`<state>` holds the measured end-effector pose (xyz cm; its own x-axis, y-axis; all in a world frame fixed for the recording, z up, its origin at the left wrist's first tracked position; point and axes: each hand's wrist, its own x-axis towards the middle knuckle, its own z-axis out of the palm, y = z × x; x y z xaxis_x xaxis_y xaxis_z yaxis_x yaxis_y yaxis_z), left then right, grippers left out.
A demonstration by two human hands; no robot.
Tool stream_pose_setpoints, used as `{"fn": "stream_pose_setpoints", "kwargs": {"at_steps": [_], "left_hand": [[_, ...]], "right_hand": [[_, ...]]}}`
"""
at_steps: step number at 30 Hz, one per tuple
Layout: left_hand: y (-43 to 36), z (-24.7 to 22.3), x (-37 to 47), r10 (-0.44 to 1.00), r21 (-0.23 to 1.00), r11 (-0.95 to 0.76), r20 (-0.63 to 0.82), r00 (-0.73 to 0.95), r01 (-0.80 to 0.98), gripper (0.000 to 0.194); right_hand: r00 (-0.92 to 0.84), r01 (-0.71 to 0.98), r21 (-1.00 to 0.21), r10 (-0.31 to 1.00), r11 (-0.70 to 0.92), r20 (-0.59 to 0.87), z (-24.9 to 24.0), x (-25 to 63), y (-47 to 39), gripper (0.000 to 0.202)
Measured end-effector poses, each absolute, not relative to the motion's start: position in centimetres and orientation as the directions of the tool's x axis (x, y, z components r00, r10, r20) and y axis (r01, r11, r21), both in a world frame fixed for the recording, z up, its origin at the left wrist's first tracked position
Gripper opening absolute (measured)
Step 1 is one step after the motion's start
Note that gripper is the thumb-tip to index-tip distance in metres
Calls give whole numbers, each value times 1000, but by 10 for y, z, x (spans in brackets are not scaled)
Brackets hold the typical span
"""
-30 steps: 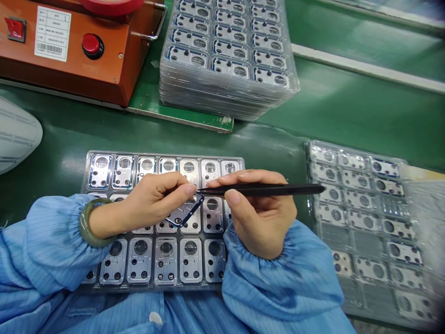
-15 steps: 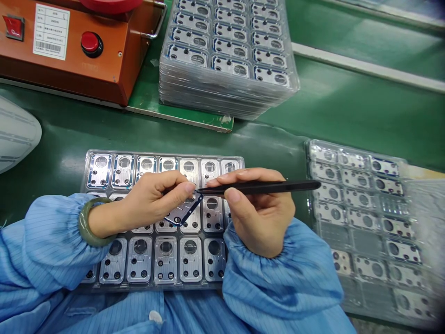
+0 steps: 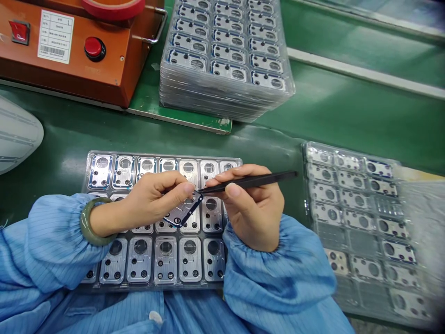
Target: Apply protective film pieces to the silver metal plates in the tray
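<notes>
My left hand [image 3: 158, 197] is closed on a small metal plate [image 3: 179, 215] with a dark blue edge and round holes, held tilted. Its upper part is hidden behind my fingers. Black tweezers [image 3: 257, 181] lie between the thumb and fingers of my right hand [image 3: 255, 208], their tips at the plate's upper corner by my left thumb. Whether the tips grip anything is too small to see. Beneath both hands is a clear plastic tray [image 3: 163, 286] with rows of similar silver plates [image 3: 190, 260], some edged in blue.
A tall stack of filled clear trays [image 3: 225, 93] stands at the back. On the right lies another tray [image 3: 363, 241], partly filled. An orange machine [image 3: 79, 79] with red buttons occupies the back left, and a white rounded object [image 3: 19, 134] sits at the left edge.
My right hand has shifted slightly left, and the back end of the tweezers has tilted up. My left hand and the plate stay nearly still. The camera view has shifted a little.
</notes>
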<state>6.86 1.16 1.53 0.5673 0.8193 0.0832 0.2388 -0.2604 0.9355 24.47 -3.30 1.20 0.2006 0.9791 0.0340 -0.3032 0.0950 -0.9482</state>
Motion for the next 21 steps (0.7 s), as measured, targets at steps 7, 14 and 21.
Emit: {"fn": "stream_pose_setpoints", "kwargs": {"at_steps": [7,14,21], "left_hand": [[12,16,70,830,938,-250,80,552,240,25],[13,17,70,838,943,-235,74,541,236,25],[13,17,69,835,941,-247,84,544,233,25]], "right_hand": [[197,-331,-938,980,98,32,12,248,-34,17],[256,-198,-975,965,104,51,14,245,-34,19],[307,-93,-983,944,158,123,13,250,-33,5]]}}
